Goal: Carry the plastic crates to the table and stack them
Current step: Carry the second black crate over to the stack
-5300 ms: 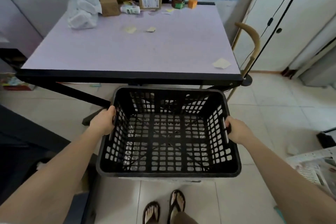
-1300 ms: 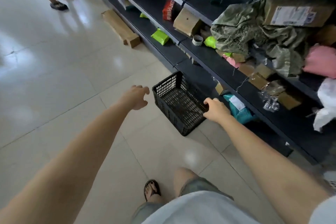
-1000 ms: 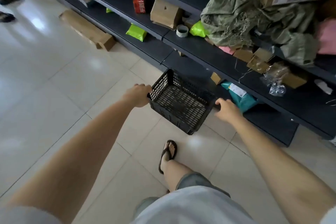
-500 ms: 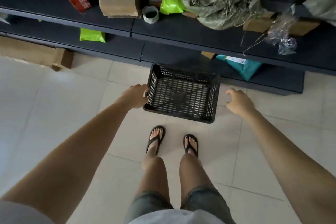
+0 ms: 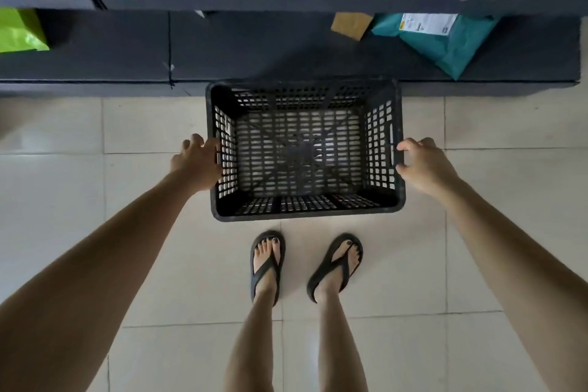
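Head view: a black perforated plastic crate (image 5: pixel 305 149) sits empty on the pale tiled floor (image 5: pixel 63 200), against a dark low shelf (image 5: pixel 254 48). The left hand (image 5: pixel 197 162) curls onto its left wall; the right hand (image 5: pixel 423 165) touches its right rim, fingers loosely apart.

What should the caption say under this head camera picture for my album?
Both hands, left hand and right hand, reach the black crate on the floor.

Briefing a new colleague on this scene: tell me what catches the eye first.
The empty black crate on the pale tiled floor, dead centre against a dark low shelf. The left hand and right hand sit at its short sides, touching the rim. A teal parcel lies on the shelf upper right, a bright green bag far left.
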The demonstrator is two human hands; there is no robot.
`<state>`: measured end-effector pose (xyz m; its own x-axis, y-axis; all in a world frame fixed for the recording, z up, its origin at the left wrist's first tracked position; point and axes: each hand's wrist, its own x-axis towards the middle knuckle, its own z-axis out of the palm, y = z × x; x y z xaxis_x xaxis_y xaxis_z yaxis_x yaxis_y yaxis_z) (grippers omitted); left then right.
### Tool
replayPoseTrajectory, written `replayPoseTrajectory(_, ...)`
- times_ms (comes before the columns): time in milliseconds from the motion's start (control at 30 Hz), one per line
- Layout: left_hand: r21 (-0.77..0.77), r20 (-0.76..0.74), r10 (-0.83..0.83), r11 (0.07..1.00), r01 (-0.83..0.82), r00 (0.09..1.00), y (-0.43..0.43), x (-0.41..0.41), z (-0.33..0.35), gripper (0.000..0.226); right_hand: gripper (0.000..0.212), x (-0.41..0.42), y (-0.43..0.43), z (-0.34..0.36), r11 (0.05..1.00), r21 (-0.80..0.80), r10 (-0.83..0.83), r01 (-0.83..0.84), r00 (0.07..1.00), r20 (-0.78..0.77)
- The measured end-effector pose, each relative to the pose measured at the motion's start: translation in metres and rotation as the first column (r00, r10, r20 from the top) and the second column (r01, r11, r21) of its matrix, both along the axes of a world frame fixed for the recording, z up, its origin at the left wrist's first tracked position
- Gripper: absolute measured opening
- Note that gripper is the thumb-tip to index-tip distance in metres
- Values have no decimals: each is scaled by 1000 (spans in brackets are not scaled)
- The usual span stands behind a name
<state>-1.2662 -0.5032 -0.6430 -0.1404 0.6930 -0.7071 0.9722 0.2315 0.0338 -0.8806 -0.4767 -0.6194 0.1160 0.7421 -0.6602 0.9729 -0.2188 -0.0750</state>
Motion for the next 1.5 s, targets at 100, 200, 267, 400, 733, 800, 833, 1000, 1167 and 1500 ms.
replayPoseTrajectory(100, 3, -46, 8, 1000, -8, 999, 0, -4, -47, 58, 46, 11, 7, -44, 1000, -8, -22, 23, 998, 63)
replayPoseTrajectory(200, -15, -92, -13, 1000, 12, 996, -4, -6, -81, 57, 49, 20, 12, -79, 1000, -8, -29, 30, 997, 77)
replayPoseTrajectory(267, -27, -113, -25, 999, 22, 993, -5, -5, -97, 58, 54, 25, 15, -97, 999, -28, -31, 33, 997, 63)
replayPoseTrajectory(400, 66, -122, 41, 997, -33, 992, -3, 0, -118, 59, 58, 30, 22, -126, 998, -17, -60, 61, 997, 41)
replayPoseTrajectory(733, 154, -97, 102, 984, -87, 990, 7, -2, -114, 48, 54, 31, 20, -141, 975, 146, -164, 166, 986, -25)
replayPoseTrajectory(800, 161, -75, 104, 983, -90, 992, 2, 1, -107, 48, 53, 34, 16, -136, 973, 156, -170, 172, 985, -32)
replayPoseTrajectory(833, 167, -72, 100, 982, -87, 992, 0, 4, -101, 48, 52, 36, 13, -131, 972, 161, -170, 173, 985, -32)
replayPoseTrajectory(1000, 142, -67, 94, 986, -84, 993, 0, 26, -61, 54, 53, 59, -6, -97, 963, 166, -211, 212, 977, -20)
replayPoseTrajectory(1167, 155, -42, -34, 987, 40, 999, 7, 64, -6, 45, 48, 96, -35, -37, 941, 181, -290, 285, 957, 5)
replayPoseTrajectory(1500, 179, -101, -283, 938, 297, 954, 22, 189, 160, 51, 41, 209, -113, 127, 874, 166, -470, 458, 882, 42)
